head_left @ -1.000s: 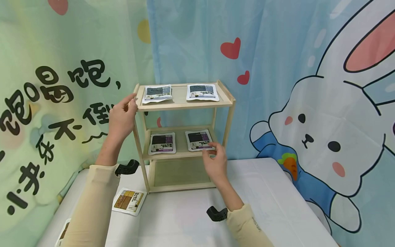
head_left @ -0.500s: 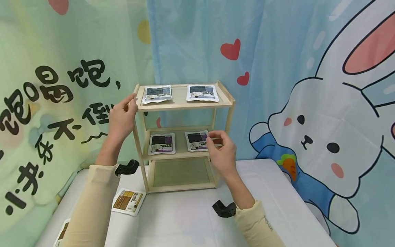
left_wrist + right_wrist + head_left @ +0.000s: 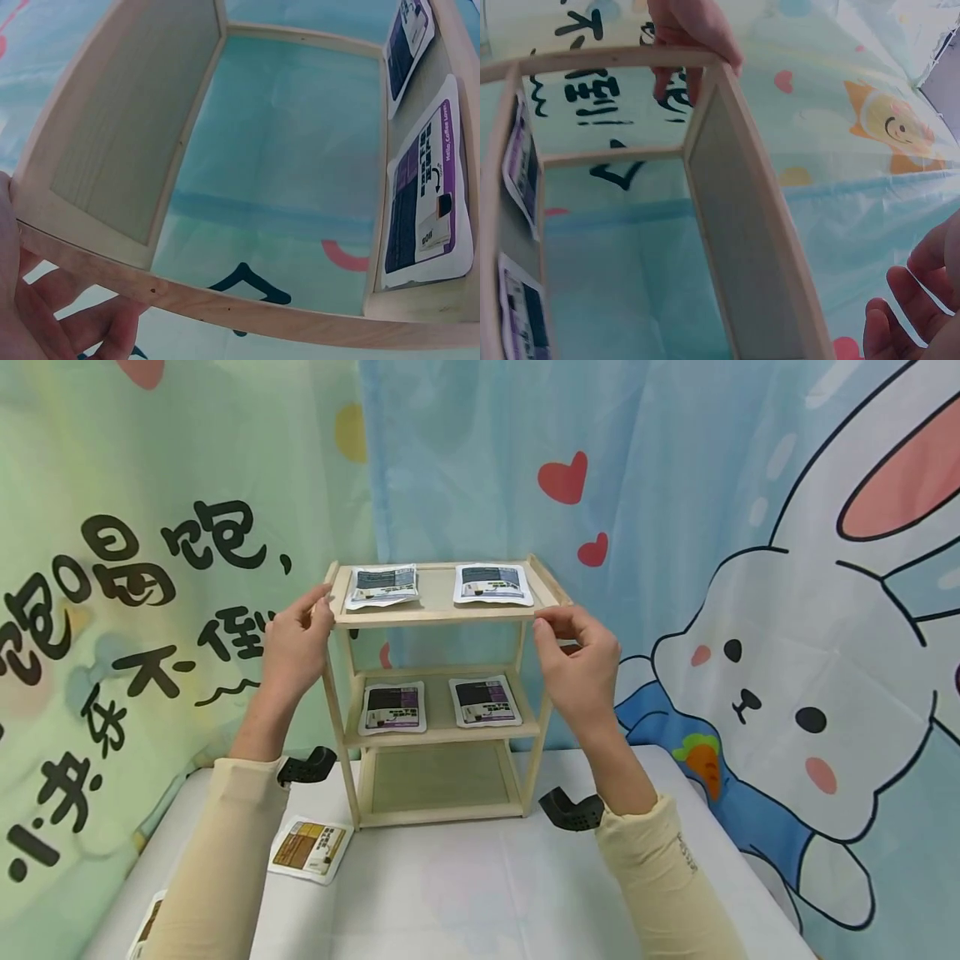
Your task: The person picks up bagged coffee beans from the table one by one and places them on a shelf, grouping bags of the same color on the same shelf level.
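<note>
A three-tier wooden shelf rack (image 3: pixel 431 737) stands on the white table. My left hand (image 3: pixel 294 643) pinches its top left front corner; in the left wrist view the fingers (image 3: pixel 112 326) show behind the frame. By the top right corner is my right hand (image 3: pixel 581 664), its fingers loosely bent; the right wrist view shows them apart from the frame with nothing in them. Two blue-labelled sachets, one left (image 3: pixel 382 586) and one right (image 3: pixel 492 584), lie on the top tier. Two purple-and-black coffee sachets, one left (image 3: pixel 392 707) and one right (image 3: pixel 485 701), lie on the middle tier.
A brown-labelled sachet (image 3: pixel 310 849) lies on the white table (image 3: pixel 442 893) left of the rack. Part of another sachet (image 3: pixel 147 927) shows beside the left sleeve. Printed curtains (image 3: pixel 465 460) hang close behind the rack.
My right hand has moved up and right, from the right sachet on the middle tier to the rack's top right corner. The left hand stays at its corner.
</note>
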`<state>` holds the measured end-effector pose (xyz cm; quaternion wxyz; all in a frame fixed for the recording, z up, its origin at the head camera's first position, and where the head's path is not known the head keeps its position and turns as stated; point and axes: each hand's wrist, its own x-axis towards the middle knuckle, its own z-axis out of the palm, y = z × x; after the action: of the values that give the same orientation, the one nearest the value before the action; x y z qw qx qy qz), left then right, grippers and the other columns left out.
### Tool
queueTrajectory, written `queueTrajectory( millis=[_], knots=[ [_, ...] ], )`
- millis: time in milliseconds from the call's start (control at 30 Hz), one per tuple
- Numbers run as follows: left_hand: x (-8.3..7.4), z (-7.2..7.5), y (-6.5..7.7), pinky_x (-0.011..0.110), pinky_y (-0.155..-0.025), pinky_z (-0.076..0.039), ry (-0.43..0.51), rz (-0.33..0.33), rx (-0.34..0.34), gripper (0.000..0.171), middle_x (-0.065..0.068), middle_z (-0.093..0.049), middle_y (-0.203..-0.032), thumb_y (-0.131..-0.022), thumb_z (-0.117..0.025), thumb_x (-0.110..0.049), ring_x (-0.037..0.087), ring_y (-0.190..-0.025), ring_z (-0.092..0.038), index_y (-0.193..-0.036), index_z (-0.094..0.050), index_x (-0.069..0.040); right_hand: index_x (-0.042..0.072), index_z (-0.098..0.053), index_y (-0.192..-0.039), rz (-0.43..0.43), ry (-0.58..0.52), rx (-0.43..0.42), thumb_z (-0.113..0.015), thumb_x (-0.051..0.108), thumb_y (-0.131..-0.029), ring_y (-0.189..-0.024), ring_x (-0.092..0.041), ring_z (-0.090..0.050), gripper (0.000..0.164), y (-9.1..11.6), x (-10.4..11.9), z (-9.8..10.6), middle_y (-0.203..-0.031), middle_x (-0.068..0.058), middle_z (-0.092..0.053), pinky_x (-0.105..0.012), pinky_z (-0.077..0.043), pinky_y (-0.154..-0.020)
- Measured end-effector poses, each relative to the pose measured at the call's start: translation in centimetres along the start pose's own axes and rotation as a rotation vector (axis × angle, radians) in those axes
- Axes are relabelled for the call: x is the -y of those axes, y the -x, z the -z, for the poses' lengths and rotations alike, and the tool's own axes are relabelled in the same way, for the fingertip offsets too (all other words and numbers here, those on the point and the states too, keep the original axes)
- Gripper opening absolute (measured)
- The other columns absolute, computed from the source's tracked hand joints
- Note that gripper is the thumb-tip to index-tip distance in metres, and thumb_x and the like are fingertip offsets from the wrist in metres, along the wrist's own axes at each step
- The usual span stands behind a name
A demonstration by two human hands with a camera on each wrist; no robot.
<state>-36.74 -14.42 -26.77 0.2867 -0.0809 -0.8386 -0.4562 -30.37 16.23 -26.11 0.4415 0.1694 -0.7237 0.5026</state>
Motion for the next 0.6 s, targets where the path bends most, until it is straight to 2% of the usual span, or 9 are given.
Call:
queueTrajectory(
  millis=[133,333,600],
  knots=[
    [0.1,0.0,0.2,0.029,-0.045,-0.03,-0.007,0.012,0.013,0.051,0.016,-0.067,-0.107,-0.1,-0.037,-0.043,0.017,-0.052,-0.034,-0.143,-0.052,-0.02,-0.005,-0.071,-0.1,0.0,0.036,-0.036,-0.06,0.005,-0.092,-0.078,-0.01,-0.058,0.017,-1.2,-0.2,0.3,-0.09,-0.014,-0.069,-0.022,-0.045,-0.067],
    [0.4,-0.2,0.3,0.03,-0.045,-0.03,-0.01,0.023,0.02,0.052,0.017,-0.065,-0.114,-0.1,-0.037,-0.043,0.018,-0.053,-0.035,-0.143,-0.052,-0.02,-0.002,-0.072,-0.105,-0.039,0.113,-0.092,-0.061,0.011,-0.092,-0.103,-0.021,-0.06,0.021,-3.3,-2.1,0.5,-0.106,-0.011,-0.07,-0.039,-0.046,-0.085],
    [0.1,0.0,-0.1,0.029,-0.044,-0.029,-0.011,0.01,0.006,0.053,0.017,-0.065,-0.117,-0.099,-0.037,-0.044,0.019,-0.054,-0.036,-0.143,-0.052,-0.02,0.005,-0.065,-0.123,-0.177,0.073,-0.048,-0.06,0.024,-0.095,-0.112,-0.018,-0.059,0.034,-4.7,-4.3,0.4,-0.124,-0.008,-0.063,-0.03,-0.044,-0.089]
  ],
)
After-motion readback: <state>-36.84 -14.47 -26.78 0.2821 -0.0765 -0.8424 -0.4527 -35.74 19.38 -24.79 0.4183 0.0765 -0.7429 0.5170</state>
